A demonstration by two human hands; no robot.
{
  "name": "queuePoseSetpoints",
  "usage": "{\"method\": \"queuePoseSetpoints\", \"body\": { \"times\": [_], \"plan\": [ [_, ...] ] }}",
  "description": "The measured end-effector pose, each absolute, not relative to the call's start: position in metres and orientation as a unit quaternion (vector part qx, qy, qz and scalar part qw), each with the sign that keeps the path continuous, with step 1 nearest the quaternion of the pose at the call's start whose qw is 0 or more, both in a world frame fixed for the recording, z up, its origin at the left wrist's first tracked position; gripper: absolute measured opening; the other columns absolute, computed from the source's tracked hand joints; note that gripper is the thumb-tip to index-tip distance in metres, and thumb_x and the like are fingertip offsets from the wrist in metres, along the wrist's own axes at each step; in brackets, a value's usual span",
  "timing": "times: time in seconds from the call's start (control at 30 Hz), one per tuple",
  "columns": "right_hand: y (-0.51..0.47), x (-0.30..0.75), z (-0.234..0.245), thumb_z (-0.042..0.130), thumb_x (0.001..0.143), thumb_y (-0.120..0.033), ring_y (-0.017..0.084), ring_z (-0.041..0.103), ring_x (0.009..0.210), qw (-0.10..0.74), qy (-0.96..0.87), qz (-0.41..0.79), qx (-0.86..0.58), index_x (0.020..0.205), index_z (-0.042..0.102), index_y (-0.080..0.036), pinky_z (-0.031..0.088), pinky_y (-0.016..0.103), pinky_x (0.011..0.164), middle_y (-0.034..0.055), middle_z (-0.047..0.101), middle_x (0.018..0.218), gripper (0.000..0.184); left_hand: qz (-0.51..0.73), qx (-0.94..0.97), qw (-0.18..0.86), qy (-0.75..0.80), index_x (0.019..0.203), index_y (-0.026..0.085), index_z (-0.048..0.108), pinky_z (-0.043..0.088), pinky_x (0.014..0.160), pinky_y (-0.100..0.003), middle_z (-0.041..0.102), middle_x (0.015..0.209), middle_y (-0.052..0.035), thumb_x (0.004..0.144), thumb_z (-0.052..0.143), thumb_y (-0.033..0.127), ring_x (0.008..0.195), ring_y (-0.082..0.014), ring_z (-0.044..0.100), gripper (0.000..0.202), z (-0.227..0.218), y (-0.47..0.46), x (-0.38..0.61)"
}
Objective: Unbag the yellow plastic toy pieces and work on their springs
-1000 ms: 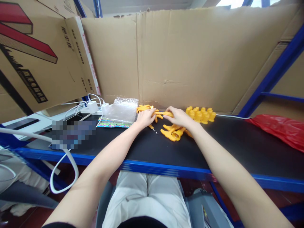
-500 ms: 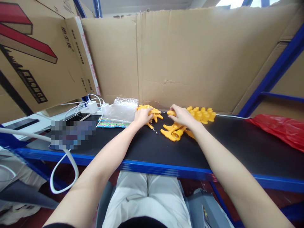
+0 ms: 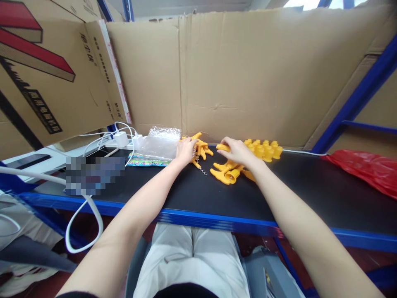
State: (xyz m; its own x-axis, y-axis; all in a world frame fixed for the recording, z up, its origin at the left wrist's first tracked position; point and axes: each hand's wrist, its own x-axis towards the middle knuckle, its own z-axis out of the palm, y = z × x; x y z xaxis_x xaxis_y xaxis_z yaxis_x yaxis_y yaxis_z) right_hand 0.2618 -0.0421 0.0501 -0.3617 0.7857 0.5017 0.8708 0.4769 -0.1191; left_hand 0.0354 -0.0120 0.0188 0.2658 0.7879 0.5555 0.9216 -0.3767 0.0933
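Note:
At the back middle of the shelf, my left hand (image 3: 185, 151) is closed round a yellow corkscrew (image 3: 196, 136), its handle up and metal spiral hanging down beside the fingers. Under and beside it lies a pile of yellow corkscrews (image 3: 205, 151), one spiral pointing toward me. My right hand (image 3: 238, 151), to the right, pinches a yellow plastic piece (image 3: 222, 147), partly covered by the fingers. Just below that hand lie assembled yellow corkscrews (image 3: 221, 176), one with a bell-shaped sleeve (image 3: 231, 177) facing me. My right hand and forearm cover part of them.
Several yellow sleeves (image 3: 268, 151) stand in rows behind my right hand. Clear plastic bags (image 3: 158, 142) and white chargers with cables (image 3: 121, 139) lie left. A red plastic bag (image 3: 361, 167) is at right. Cardboard (image 3: 248, 74) walls the back; a blue edge (image 3: 214, 221) runs along the front.
The spiral that bridged the gap between my hands has come away from the right-hand piece. The corkscrew in my left hand has turned, handle up. My right hand has barely moved.

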Motion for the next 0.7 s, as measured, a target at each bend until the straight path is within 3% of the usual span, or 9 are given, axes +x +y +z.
{"method": "queuePoseSetpoints", "body": {
  "times": [0.3,0.5,0.6,0.7],
  "plan": [
    [-0.024,0.294,0.052,0.054,0.084,-0.039,0.027,0.061,0.093,0.412,-0.717,-0.134,-0.546,0.101,0.058,-0.019,0.043,0.039,0.084,0.0125,0.068,0.099,0.027,-0.21,-0.815,0.08,-0.534,0.132,0.023,0.05,0.036,0.1,-0.044,0.055,0.127,-0.0108,0.087,0.043,0.019,0.123,-0.0257,0.045,0.045,0.006,-0.009,0.04],
    [-0.007,0.352,0.046,0.046,0.087,-0.042,0.028,0.056,0.097,0.562,-0.51,-0.222,-0.613,0.102,0.053,-0.018,0.04,0.044,0.087,0.0168,0.063,0.102,0.029,-0.205,-0.814,0.067,-0.54,0.131,0.025,0.052,0.035,0.102,-0.044,0.053,0.128,-0.0093,0.084,0.044,0.016,0.122,-0.0257,0.045,0.048,0.004,-0.005,0.039],
    [-0.003,0.38,0.038,0.049,0.085,-0.031,0.024,0.056,0.095,0.629,-0.383,-0.215,-0.642,0.099,0.05,-0.018,0.04,0.037,0.087,0.0178,0.062,0.102,0.02,-0.204,-0.81,0.066,-0.546,0.13,0.026,0.054,0.037,0.101,-0.044,0.054,0.126,-0.0093,0.086,0.042,0.018,0.121,-0.0261,0.046,0.046,0.005,-0.005,0.039],
    [-0.001,0.399,0.025,0.053,0.08,-0.021,0.022,0.057,0.098,0.652,-0.288,-0.167,-0.681,0.095,0.044,-0.021,0.04,0.036,0.091,0.011,0.061,0.102,0.018,-0.206,-0.807,0.068,-0.549,0.128,0.027,0.056,0.037,0.102,-0.043,0.054,0.124,-0.0091,0.088,0.04,0.02,0.12,-0.0261,0.047,0.043,0.005,-0.006,0.04]
  ]
}}
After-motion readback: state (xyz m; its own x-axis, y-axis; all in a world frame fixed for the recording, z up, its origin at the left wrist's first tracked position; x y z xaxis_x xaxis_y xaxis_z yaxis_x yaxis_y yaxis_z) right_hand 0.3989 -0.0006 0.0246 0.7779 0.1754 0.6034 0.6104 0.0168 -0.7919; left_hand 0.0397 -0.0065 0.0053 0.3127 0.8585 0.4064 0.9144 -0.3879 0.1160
